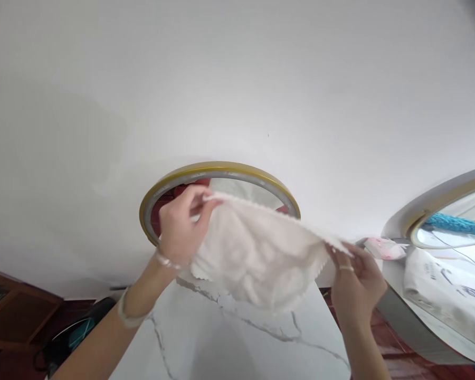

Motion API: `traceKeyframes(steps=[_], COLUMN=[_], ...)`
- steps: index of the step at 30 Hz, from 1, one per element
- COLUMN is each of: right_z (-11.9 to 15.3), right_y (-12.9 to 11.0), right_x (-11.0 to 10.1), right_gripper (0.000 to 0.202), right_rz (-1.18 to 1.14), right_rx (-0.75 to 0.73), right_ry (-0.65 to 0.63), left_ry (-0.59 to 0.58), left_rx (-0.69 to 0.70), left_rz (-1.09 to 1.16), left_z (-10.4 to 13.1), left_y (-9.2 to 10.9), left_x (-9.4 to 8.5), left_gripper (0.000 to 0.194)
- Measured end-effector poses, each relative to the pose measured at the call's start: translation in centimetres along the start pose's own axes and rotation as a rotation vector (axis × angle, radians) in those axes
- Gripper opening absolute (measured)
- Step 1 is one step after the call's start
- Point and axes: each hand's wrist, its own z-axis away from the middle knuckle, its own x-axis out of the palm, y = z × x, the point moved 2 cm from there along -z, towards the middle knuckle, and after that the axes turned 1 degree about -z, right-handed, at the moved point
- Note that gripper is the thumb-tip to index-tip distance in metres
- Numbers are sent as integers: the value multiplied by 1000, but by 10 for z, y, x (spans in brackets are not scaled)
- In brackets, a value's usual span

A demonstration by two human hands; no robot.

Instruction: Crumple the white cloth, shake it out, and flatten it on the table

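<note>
A thin white cloth (pixel 261 253) with a scalloped edge hangs stretched between my two hands, its folds slightly blurred. My left hand (pixel 184 221) pinches the upper left corner between thumb and fingers. Lower down on the right, my right hand (pixel 356 274) grips the other end of the same edge. Beneath the cloth is a white marble-patterned table (pixel 221 338). Behind it, a round gold-rimmed mirror (pixel 221 168) stands against the wall, partly covered by the cloth and my left hand.
On the right, a second surface (pixel 404 301) holds a white printed cloth bag (pixel 443 290), a pink and white packet (pixel 385 248) and another gold-rimmed mirror (pixel 415 224). A black bag (pixel 63 338) and wooden furniture (pixel 19 316) are at lower left.
</note>
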Motion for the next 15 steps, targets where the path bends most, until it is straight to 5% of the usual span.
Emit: traceKeyframes(steps=[3, 7, 11, 15], right_z=[-24, -31, -18, -14], right_y=[2, 29, 62, 75], right_x=[54, 101, 109, 110], right_gripper=[48, 71, 57, 52], right_rz=[-57, 121, 324, 332], right_rx=[-193, -213, -307, -426], right_ry=[32, -207, -187, -277], left_ry=[26, -233, -369, -436], left_rx=[333, 657, 745, 817], left_rz=[-177, -540, -716, -712], left_z=[-45, -67, -62, -61], left_y=[24, 37, 44, 52], left_x=[44, 104, 133, 141], left_gripper=[30, 50, 38, 27])
